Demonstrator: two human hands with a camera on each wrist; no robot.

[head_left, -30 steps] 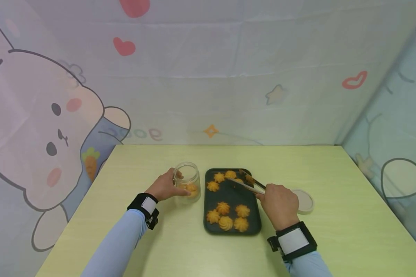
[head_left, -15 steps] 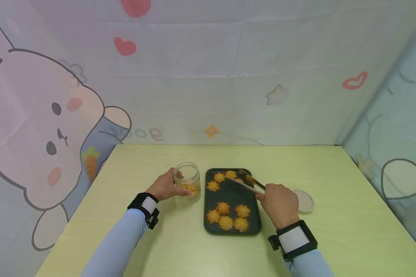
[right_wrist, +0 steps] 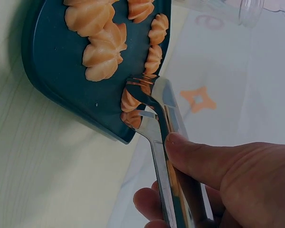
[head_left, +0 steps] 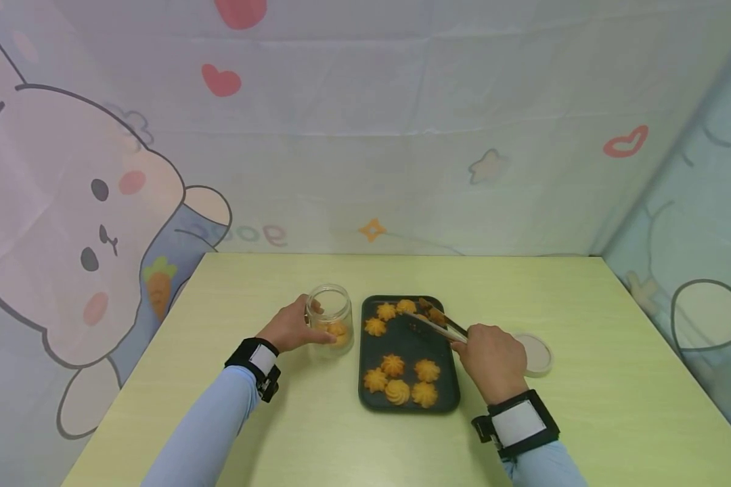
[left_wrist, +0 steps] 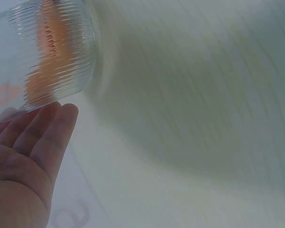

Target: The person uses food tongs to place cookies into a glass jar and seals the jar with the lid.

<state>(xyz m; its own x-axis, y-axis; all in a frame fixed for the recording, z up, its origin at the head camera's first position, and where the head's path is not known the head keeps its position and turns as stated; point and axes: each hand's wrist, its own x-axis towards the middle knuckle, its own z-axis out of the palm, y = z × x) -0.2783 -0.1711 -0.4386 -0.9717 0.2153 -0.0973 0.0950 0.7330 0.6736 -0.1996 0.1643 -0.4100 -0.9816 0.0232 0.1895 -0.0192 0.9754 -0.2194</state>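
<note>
My left hand [head_left: 289, 328] holds a clear glass jar [head_left: 330, 313] at the left of a dark baking tray [head_left: 405, 343], thumb in front and fingers behind. Piped cookies [head_left: 338, 330] lie in the jar; the left wrist view shows its ribbed wall [left_wrist: 80, 59]. My right hand [head_left: 492, 358] grips metal tongs [head_left: 449, 333] over the tray's far right corner. In the right wrist view, the tongs' heads [right_wrist: 154, 92] stand at a cookie [right_wrist: 129, 102] near that corner, with another cookie [right_wrist: 132, 118] beside it. The tongs partly hide these cookies.
Several cookies [head_left: 396, 391] sit in the near half of the tray, with more [head_left: 375, 327] along its far edge. A round pale lid [head_left: 537, 355] lies on the table right of my right hand. A printed cloth [head_left: 365, 135] hangs behind the table [head_left: 615, 379].
The tongs' arms have drawn a little closer together over the far right corner of the tray. My left hand and the jar stay in place.
</note>
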